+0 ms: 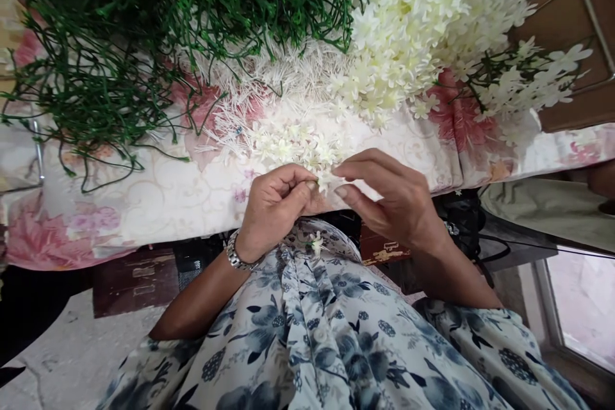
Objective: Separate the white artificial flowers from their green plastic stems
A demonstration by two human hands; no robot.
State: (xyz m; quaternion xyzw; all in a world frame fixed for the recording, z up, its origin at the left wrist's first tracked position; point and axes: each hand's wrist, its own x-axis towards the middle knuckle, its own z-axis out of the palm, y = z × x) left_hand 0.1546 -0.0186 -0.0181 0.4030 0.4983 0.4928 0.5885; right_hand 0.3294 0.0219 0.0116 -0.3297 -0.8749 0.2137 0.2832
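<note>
Near the table's front edge, my left hand [281, 205] has its thumb and forefinger pinched at a small white artificial flower [325, 180]. The stem between those fingertips is mostly hidden. Just to the right, my right hand [391, 195] holds its thumb and forefinger apart, its fingertips close beside the blossom. Beyond both hands lies a small heap of loose white blossoms [298, 144]. Behind it spreads a pile of thin white stamen-like pieces [298, 73]. One small white flower with a green bit [316, 245] rests on the patterned shirt in my lap.
A large mass of green plastic stems [230, 0] covers the back left. Cream-white blossoms [413, 32] are heaped at the back right, beside a finished-looking white flower spray [528, 80]. The flowered tablecloth [158, 211] hangs over the front edge. A brown chair [567, 45] stands far right.
</note>
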